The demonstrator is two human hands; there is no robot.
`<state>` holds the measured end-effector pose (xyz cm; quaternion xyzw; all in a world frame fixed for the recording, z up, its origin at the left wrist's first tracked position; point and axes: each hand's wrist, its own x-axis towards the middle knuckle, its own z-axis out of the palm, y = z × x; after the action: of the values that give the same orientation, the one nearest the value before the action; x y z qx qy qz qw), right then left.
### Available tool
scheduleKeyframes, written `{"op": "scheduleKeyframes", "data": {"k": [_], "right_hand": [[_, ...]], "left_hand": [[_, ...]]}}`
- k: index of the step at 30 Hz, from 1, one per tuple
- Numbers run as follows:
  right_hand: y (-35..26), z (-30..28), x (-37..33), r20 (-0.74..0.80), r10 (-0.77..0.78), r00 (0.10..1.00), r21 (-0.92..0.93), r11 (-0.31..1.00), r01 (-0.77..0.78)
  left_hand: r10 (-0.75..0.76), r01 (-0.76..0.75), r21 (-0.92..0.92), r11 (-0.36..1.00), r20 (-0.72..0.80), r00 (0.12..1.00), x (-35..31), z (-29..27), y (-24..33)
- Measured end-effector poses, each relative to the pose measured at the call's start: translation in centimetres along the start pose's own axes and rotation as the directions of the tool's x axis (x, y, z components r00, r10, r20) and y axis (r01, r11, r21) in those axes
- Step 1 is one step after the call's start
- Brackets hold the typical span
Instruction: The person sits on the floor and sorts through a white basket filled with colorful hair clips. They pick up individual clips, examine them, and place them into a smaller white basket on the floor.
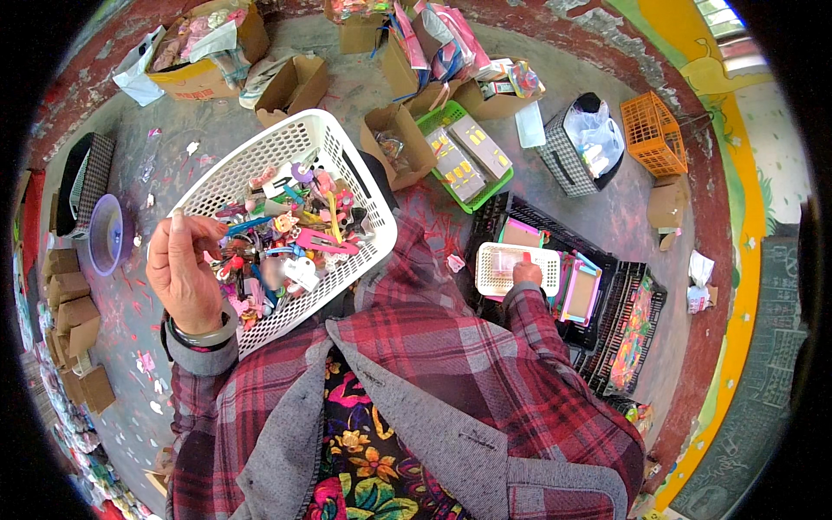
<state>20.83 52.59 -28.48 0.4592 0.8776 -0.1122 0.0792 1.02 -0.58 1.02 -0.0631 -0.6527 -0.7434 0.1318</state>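
Note:
A large white perforated basket (379,227) rests on my lap, tilted and filled with a jumble of colourful hair clips (299,230). My left hand (184,273) is over its left side, fingers curled together. A blue hair clip (249,227) touches or lies close to the fingertips; whether they grip it I cannot tell. To the right, my right hand (527,274) reaches over the near rim of a small white basket (487,289), its fingers closed at a small red piece (526,257). Clear or pinkish plastic lies inside that basket.
Beneath the small basket is a black crate (598,322) with colourful frames. Ahead stand a green basket (475,206) holding grey packs, an open cardboard box (414,173) and a checked bin (568,165). A purple basin (106,234) and stacked boxes (74,308) are at left.

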Motion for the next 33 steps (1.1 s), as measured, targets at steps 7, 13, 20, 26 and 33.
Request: {"op": "scheduleKeyframes", "data": {"k": [7,13,20,26,33], "right_hand": [[0.2,-2.1,-0.3,-0.279,0.13,0.951,0.012,0.991,-0.132],[-2.5,-7.3,-0.3,-0.503,0.214,0.837,0.284,0.956,-0.074],[-13.1,-14.1,0.9,-0.347,0.047,0.937,0.894,0.318,0.315],[-27.1,-20.7,-5.0,-0.153,-0.348,0.925,0.983,-0.154,0.105],[-40.2,-25.7,-16.5,-0.158,-0.765,0.625,0.986,-0.155,0.059]], "left_hand": [[0.005,-0.005,0.001,1.0,0.018,1.0,0.1,0.1,0.0],[-0.004,0.004,0.001,1.0,0.029,1.0,0.0,-0.1,-0.1],[-0.033,0.029,0.055,0.998,0.07,0.997,-0.1,-0.2,0.4],[-0.155,0.151,0.057,0.987,0.079,0.985,-0.2,-0.4,0.2],[-0.435,0.476,-0.085,0.875,0.292,0.851,0.5,-0.7,0.7]]}}
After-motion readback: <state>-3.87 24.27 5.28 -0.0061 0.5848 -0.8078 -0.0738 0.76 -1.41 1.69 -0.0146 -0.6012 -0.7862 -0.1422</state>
